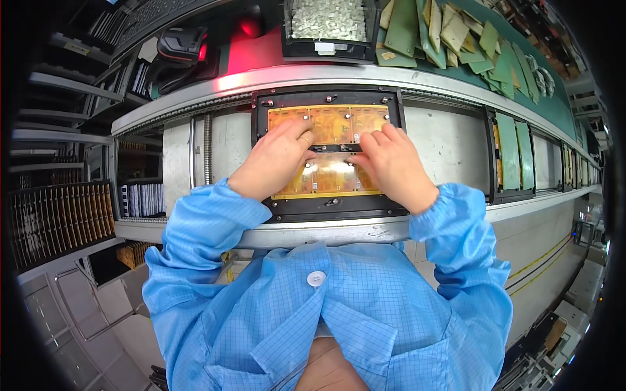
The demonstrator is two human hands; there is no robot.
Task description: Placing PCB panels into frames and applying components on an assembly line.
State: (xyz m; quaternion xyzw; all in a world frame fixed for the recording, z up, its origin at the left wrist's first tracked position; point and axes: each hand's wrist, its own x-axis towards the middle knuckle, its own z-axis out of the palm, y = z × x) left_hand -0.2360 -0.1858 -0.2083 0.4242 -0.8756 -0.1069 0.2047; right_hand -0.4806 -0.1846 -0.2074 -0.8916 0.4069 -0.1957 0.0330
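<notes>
Two orange-yellow circuit board panels lie in a black frame (261, 210) directly before me, an upper panel (334, 124) and a lower panel (329, 179). With bent fingers, my left hand (277, 158) closes over the left part of the upper panel; its thumb is by the gap between the panels. A ring is on one finger. At the right part, my right hand (398, 166) is also closed, its fingers curled at the upper panel's near edge and its thumb close to the lower panel. The fingertips are partly hidden. Small round-headed pins stand about the panels.
The frame rests between conveyor rails (365, 229). Behind stand a box of small white parts (329, 23), loose green boards (450, 32) and a black scanner (179, 49) with a red glow. Another frame with green boards (515, 153) is at right, a board rack (62, 218) at left.
</notes>
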